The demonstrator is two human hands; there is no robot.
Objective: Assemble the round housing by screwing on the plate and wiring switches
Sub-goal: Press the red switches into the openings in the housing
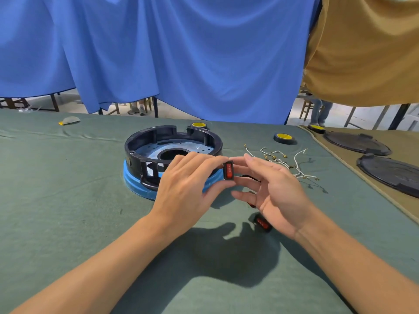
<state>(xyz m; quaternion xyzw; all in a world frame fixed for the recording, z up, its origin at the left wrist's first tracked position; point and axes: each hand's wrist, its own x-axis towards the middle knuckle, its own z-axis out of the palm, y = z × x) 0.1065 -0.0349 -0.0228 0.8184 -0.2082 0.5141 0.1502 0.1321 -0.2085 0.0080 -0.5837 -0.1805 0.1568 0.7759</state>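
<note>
The round black housing (pixel 145 146) stands on a blue base (pixel 136 181) in the middle of the green table, with a pale perforated plate (pixel 154 150) lying inside it. My left hand (pixel 183 189) pinches a red rocker switch (pixel 228 170) in a black frame, just right of the housing. My right hand (pixel 276 191) is beside the switch, fingers spread and nearly straight, its fingertips close to the switch's right side. Another red switch (pixel 262 222) lies on the cloth under my right hand. White wires (pixel 283 160) with brass terminals lie loose to the right.
Two rolls of black tape (pixel 283 138) (pixel 199 125) lie behind the housing and wires. Dark round lids (pixel 357 142) (pixel 390 172) rest on a tan cloth at the right. A blue curtain hangs behind the table. A person in a tan shirt (pixel 362 53) stands at upper right.
</note>
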